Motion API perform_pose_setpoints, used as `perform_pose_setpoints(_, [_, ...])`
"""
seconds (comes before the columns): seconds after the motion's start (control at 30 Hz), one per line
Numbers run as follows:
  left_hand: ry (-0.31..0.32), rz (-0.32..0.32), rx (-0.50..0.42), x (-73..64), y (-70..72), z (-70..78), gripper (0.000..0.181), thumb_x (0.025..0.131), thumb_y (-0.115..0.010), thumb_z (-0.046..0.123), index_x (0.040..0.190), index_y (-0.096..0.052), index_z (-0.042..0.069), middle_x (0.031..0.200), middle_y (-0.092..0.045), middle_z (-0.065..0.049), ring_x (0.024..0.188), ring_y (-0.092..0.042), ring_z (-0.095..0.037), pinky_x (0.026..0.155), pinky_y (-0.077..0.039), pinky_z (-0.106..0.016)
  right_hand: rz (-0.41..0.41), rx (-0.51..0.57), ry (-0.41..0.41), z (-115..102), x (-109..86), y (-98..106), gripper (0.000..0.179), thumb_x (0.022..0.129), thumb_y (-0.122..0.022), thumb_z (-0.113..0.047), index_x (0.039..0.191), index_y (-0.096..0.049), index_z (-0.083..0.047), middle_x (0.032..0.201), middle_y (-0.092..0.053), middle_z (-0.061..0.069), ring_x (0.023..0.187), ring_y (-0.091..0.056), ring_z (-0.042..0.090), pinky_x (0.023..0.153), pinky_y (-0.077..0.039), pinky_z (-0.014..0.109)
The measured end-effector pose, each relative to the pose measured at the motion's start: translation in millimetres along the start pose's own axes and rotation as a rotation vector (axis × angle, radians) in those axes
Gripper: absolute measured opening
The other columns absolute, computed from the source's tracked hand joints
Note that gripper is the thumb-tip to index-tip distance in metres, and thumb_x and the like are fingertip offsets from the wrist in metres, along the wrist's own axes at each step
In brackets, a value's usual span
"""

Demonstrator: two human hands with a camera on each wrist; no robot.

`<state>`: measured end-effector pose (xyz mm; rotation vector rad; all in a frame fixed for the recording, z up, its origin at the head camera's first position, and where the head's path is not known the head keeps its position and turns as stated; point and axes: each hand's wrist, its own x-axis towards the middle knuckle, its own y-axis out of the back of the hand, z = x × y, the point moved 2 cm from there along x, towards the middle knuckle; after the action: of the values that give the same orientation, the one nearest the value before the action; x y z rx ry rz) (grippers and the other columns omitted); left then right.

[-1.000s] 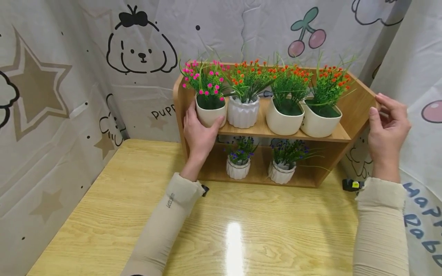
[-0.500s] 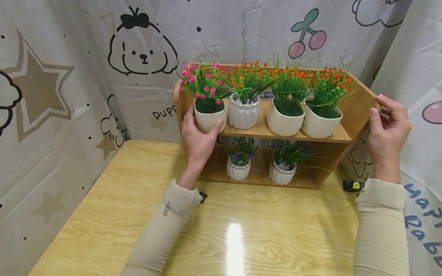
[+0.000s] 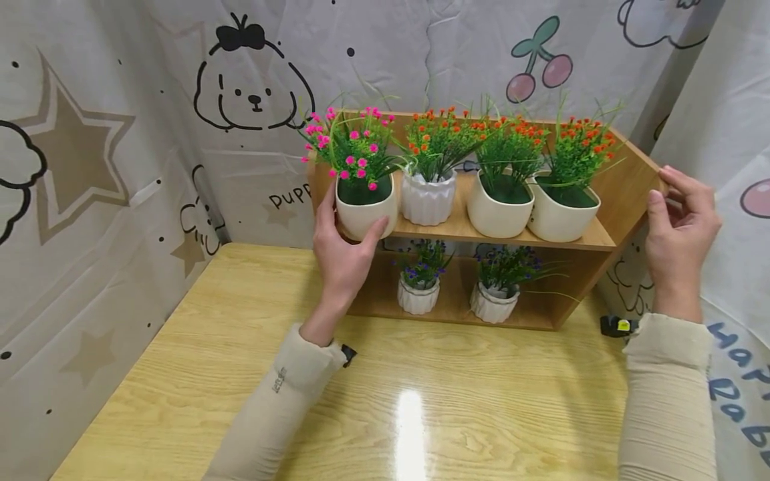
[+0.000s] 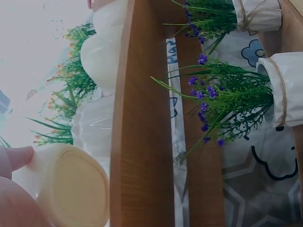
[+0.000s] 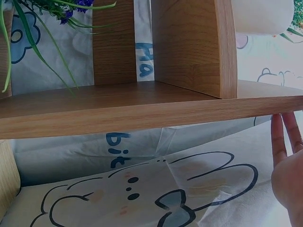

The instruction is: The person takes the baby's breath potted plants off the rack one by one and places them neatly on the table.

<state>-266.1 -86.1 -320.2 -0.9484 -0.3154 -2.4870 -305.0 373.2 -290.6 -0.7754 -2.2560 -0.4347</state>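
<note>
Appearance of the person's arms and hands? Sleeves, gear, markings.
Left hand and right hand: bare, no gloves. Left sleeve and right sleeve: beige, wrinkled, bunched near the wrist. Dark lettering on the left one, too small to read. Left device and right device, at the wrists: black; the right shows a yellow patch.

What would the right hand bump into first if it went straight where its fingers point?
The wooden shelf's right side panel, probably straight away: the right hand seems to touch its edge.
</note>
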Motion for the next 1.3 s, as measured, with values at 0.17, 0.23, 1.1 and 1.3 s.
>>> perform_pose_setpoints(0.17, [-0.025,-0.017,-0.021,-3.4,10.7,7.7,0.085,0.077,-0.081,0.033,0.147,-0.036,0.021,0.142,-0.045,0.007,0.124,-0.047,-0.008,0.102,-0.044,-0.031,-0.006,-0.004,-0.006,-1,-0.2,0,0.030,0.094,-0.060,-0.015,0.124,-0.064,-0.017,0.126,-0.055,-0.002,0.110,-0.056,0.015,0.087,-0.045,0.022])
perform_pose_setpoints(0.23, [-0.037,-0.027,-0.026,-4.7,16.3,10.1,0.084,0.077,-0.081,0.030,0.147,-0.035,0.021,0.144,-0.044,0.006,0.125,-0.047,-0.009,0.103,-0.043,-0.032,-0.007,-0.002,-0.002,-2,-0.5,0,0.030,0.094,-0.060,-0.015,0.124,-0.064,-0.017,0.126,-0.055,-0.002,0.110,-0.056,0.015,0.087,-0.045,0.022])
perform_pose_setpoints(1.1, [-0.098,0.055,0.051,-14.4,122.9,18.6,0.071,0.074,-0.079,-0.001,0.137,-0.047,0.004,0.131,-0.055,-0.010,0.120,-0.049,-0.017,0.095,-0.043,-0.025,0.006,0.051,-0.001,-23,-6.4,-2,0.029,0.092,-0.062,-0.011,0.121,-0.066,-0.012,0.123,-0.058,0.001,0.103,-0.059,0.014,0.084,-0.046,0.023])
perform_pose_setpoints(1.3, [-0.084,0.066,0.067,-11.0,135.9,3.7,0.072,0.075,-0.079,0.002,0.139,-0.047,0.011,0.132,-0.054,-0.006,0.121,-0.049,-0.016,0.095,-0.043,-0.023,0.016,0.058,-0.003,-26,-7.6,-1,0.029,0.091,-0.062,-0.009,0.120,-0.066,-0.009,0.124,-0.059,0.002,0.101,-0.059,0.013,0.082,-0.046,0.022])
